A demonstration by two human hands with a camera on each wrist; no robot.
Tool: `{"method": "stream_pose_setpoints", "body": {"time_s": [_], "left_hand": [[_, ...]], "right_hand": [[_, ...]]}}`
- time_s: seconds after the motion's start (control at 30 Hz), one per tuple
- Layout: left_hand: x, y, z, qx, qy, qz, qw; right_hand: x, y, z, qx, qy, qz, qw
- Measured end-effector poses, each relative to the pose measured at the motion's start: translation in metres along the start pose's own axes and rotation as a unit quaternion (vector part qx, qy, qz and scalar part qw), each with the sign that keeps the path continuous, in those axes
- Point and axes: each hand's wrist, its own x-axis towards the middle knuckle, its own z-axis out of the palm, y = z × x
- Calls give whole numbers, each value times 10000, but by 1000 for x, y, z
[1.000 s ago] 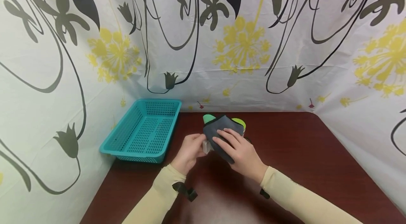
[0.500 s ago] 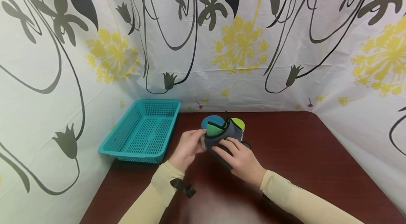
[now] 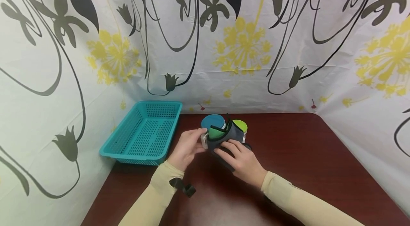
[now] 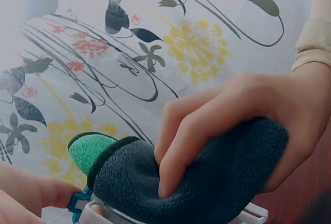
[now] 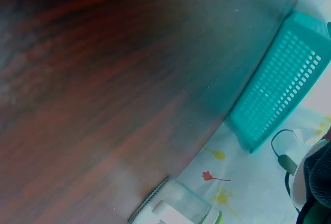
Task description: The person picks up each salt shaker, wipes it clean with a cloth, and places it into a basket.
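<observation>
Left hand (image 3: 187,149): pinching the edge of your pale container (image 3: 204,141). Right hand (image 3: 245,160): gripping the grey-and-green cloth (image 4: 227,169) against that container, between your two hands. Beyond your hands: one blue-lidded jar (image 3: 213,121), one green-lidded jar (image 3: 240,126). Beside your left hand, farther out: one basket (image 3: 134,156). Progress, as judged: cloth on container, work under way (how much is covered, you cannot tell); container not yet set down.

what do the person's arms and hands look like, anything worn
The left hand and right hand are bare. The left sleeve and right sleeve are pale cream, reaching the wrists; the right has a small, unreadable dark marking. A black strap shows at the left wrist.
</observation>
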Motion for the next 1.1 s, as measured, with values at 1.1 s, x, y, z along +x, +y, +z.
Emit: {"method": "stream_pose_setpoints", "body": {"time_s": [1.1], "left_hand": [[-6,-5,-2,197,-50,-75,9998]], "right_hand": [[30,1,-14,852,510,790,9919]]}}
